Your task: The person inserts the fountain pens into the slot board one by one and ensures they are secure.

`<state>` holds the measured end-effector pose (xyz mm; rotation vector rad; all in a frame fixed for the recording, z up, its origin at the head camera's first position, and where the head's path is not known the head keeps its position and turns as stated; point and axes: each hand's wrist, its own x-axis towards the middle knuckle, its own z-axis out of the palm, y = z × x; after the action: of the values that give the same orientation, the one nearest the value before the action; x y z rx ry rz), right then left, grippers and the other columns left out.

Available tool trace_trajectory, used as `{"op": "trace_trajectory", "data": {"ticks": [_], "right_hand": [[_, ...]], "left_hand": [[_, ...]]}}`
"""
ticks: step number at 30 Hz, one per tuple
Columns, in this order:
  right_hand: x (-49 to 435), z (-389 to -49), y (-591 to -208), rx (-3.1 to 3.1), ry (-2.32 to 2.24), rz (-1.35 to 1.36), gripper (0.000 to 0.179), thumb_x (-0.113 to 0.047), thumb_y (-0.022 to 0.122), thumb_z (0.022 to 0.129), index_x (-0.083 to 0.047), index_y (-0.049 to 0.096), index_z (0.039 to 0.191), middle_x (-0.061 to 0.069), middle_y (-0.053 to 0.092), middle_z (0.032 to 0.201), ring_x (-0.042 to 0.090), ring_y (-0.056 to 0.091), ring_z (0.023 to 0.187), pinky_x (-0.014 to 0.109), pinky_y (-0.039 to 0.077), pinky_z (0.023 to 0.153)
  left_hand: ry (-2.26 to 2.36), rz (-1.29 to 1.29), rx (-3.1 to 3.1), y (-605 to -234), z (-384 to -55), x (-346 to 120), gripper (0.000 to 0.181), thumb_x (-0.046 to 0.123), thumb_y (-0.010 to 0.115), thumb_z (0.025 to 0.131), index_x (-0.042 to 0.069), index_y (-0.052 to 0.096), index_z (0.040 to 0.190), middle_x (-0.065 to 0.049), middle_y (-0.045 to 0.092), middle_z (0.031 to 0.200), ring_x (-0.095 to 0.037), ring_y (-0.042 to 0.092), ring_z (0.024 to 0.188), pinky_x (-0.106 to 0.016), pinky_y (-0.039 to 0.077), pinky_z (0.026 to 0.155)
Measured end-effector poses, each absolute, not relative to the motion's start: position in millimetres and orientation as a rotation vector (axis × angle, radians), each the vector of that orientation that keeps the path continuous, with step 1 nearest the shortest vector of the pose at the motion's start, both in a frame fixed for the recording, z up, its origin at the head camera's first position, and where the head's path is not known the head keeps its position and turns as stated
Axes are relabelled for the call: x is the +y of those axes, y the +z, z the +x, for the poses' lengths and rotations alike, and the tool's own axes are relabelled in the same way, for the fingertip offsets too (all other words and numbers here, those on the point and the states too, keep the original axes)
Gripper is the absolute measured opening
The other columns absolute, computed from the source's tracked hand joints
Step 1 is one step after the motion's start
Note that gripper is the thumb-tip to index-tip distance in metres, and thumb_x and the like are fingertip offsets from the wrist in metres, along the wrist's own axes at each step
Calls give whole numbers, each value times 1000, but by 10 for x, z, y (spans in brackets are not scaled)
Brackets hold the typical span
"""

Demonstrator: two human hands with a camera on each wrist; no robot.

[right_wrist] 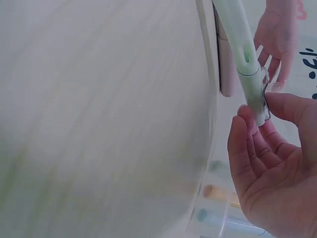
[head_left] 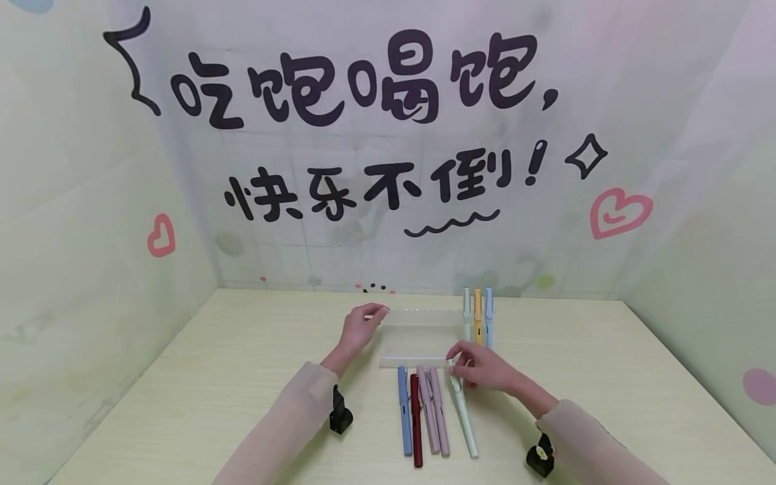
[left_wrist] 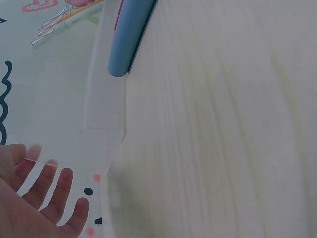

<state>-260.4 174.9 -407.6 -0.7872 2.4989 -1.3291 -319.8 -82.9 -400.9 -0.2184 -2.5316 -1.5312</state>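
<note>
A pale green pen (head_left: 464,417) is pinched at its clip end between the thumb and fingers of my right hand (head_left: 483,367). In the right wrist view the thumb (right_wrist: 287,105) presses by the metal clip. My left hand (head_left: 362,325) pinches the far left edge of a clear plastic pen rack (head_left: 412,362), its other fingers spread. At the rack's right end lie a light green pen (head_left: 467,306), an orange pen (head_left: 478,310) and a light blue pen (head_left: 489,313), clips upward. The right hand overlaps their lower ends in the head view.
In front of the rack a blue pen (head_left: 405,411), a dark red pen (head_left: 415,421) and two mauve pens (head_left: 434,411) lie side by side on the pale wooden table (head_left: 242,377). A printed backdrop (head_left: 339,256) rises behind the table's far edge.
</note>
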Motion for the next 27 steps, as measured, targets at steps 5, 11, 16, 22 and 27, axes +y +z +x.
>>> {"op": "trace_trajectory", "data": {"ticks": [5,11,16,22,27], "right_hand": [[1730,-2541,-3939,2480,-1389,-783,19,-1,53,86,7,49,103,10,54,74,30,53,58,39,49,50],[1711,-2457,-3709,2470,-1458,-766,18,3,50,86,9,48,102,17,54,75,33,53,60,46,48,54],[1741,-2484,-3622,2473,-1505,-769,18,1,49,88,7,47,104,21,54,77,39,53,62,51,47,56],[1793,-2564,-3564,2524,-1519,-760,17,-1,50,88,4,49,105,18,54,77,39,52,63,51,47,57],[1816,-2603,-3487,2574,-1553,-725,18,-1,51,88,4,49,105,21,54,78,42,51,63,46,48,56]], "left_hand": [[-1531,-222,-2530,-4005,-3190,-829,28,24,51,90,3,63,104,-9,60,98,-24,55,93,-33,48,73],[-1530,-215,-2532,-4009,-3194,-828,27,24,52,90,4,63,103,-9,60,98,-23,56,91,-33,48,72],[-1542,-197,-2537,-4016,-3206,-828,27,26,52,90,5,63,104,-8,60,98,-22,57,89,-32,48,72],[-1538,-201,-2534,-4027,-3216,-825,27,25,52,90,5,63,103,-8,60,98,-22,58,87,-32,48,71],[-1525,-208,-2532,-4035,-3220,-824,27,25,52,90,4,63,103,-8,61,97,-22,58,87,-32,48,71]]}}
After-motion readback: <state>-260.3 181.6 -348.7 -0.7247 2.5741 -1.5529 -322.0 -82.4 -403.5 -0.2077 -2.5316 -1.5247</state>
